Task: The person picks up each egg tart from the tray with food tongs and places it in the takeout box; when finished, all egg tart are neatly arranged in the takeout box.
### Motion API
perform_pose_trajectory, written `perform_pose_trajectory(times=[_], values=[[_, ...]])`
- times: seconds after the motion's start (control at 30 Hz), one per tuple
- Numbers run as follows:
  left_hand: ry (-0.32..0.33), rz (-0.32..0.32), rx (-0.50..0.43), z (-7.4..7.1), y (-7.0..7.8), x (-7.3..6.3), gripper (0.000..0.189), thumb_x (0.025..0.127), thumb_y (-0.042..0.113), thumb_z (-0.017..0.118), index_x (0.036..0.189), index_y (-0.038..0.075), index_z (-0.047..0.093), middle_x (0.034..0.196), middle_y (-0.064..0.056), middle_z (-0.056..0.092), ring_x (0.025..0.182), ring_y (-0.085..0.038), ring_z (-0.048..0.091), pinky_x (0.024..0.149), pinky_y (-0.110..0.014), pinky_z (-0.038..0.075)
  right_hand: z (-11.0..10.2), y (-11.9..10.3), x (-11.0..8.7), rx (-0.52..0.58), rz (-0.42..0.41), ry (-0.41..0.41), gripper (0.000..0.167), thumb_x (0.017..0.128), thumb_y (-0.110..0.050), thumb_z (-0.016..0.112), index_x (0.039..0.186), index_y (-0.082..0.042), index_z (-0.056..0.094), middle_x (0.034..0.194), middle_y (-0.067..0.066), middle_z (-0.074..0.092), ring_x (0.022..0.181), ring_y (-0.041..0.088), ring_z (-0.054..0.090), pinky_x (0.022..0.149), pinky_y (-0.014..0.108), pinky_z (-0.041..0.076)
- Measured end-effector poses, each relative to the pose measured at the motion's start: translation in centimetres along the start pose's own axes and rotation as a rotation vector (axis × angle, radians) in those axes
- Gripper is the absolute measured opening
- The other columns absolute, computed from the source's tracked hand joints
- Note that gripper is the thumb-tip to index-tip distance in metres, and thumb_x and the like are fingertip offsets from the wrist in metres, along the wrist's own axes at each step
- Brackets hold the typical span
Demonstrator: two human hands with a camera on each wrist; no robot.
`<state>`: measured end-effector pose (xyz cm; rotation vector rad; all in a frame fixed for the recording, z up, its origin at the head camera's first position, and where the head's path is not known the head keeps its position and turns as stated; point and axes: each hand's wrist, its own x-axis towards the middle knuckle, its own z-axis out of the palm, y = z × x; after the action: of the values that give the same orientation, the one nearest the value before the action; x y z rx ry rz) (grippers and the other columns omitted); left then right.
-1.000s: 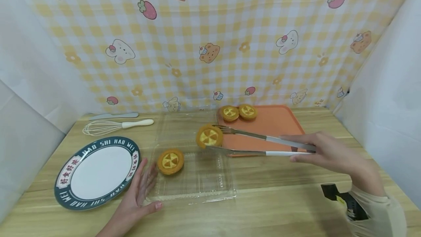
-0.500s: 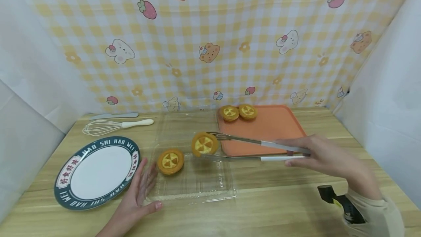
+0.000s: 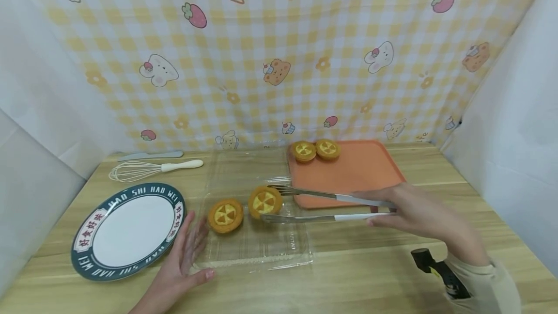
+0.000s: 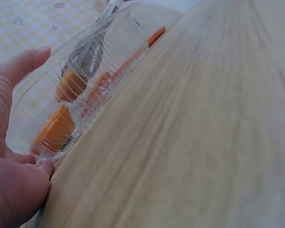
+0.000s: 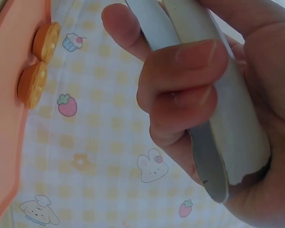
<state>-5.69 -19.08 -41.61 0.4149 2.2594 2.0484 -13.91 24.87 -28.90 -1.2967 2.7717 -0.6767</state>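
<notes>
Nearest you, on the bare front of the desk (image 3: 362, 270), your left grip (image 3: 178, 263) is released, fingers loosely spread against the left end of one clear container (image 3: 270, 246), thumb out at its near corner. Over to the right, your right grip (image 3: 425, 214) is grasping one pair of tongs (image 3: 324, 218), fingers wrapped round both white handles, a black strap (image 3: 446, 277) on the wrist behind. Those two metal ends, one forked, one flat, stand either side of one tart (image 3: 265, 202) at the container; whether it touches the bottom, you cannot tell from here. Just left of it, a second tart (image 3: 225, 215) sits inside, close to your left fingers. Left of that, one green-rimmed plate (image 3: 131, 230). Farther back, the open lid (image 3: 246, 164) lies away from you, and to its right comes one orange tray (image 3: 357, 173) with two tarts (image 3: 303, 151) side by side at its far left corner: four tarts in all! Beyond the plate, one whisk (image 3: 180, 164), then one knife (image 3: 152, 155), and behind everything the yellow checked cloth (image 3: 200, 81).
</notes>
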Motion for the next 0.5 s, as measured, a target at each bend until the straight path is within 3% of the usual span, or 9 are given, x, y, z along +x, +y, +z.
perform_pose_trajectory(times=[0.13, 0.3, 0.5], values=[[-0.001, 0.016, -0.007, 0.01, -0.1, 0.0, 0.111, 0.075, -0.008, 0.068, 0.149, 0.024, -0.007, 0.152, -0.024, 0.002, 0.135, -0.022, 0.017, 0.101, -0.014, 0.024, 0.2, -0.24, 0.16, -0.009, 0.021, -0.019, 0.054, 0.082, -0.028, 0.071, 0.132, -0.019, 0.054, 0.103, -0.008, 0.061, 0.064, -0.002, 0.049, 0.053, 0.019, 0.046], [-0.004, 0.027, -0.015, -0.02, -0.2, -0.04, 0.111, 0.075, -0.009, 0.068, 0.15, 0.023, -0.007, 0.151, -0.025, 0.002, 0.133, -0.006, 0.023, 0.101, -0.014, 0.025, 0.36, -0.61, 0.49, -0.017, 0.038, -0.043, 0.053, 0.082, -0.027, 0.071, 0.131, -0.016, 0.055, 0.116, -0.004, 0.062, 0.077, 0.001, 0.055, 0.059, 0.023, 0.049], [-0.003, 0.032, -0.02, 0.0, -0.2, -0.08, 0.111, 0.075, -0.01, 0.068, 0.15, 0.023, -0.007, 0.151, -0.026, 0.002, 0.131, 0.0, 0.025, 0.101, -0.014, 0.025, 0.54, -0.82, 0.86, -0.029, 0.013, -0.046, 0.053, 0.083, -0.027, 0.071, 0.132, -0.016, 0.055, 0.113, -0.007, 0.062, 0.077, 0.0, 0.055, 0.059, 0.021, 0.048]])
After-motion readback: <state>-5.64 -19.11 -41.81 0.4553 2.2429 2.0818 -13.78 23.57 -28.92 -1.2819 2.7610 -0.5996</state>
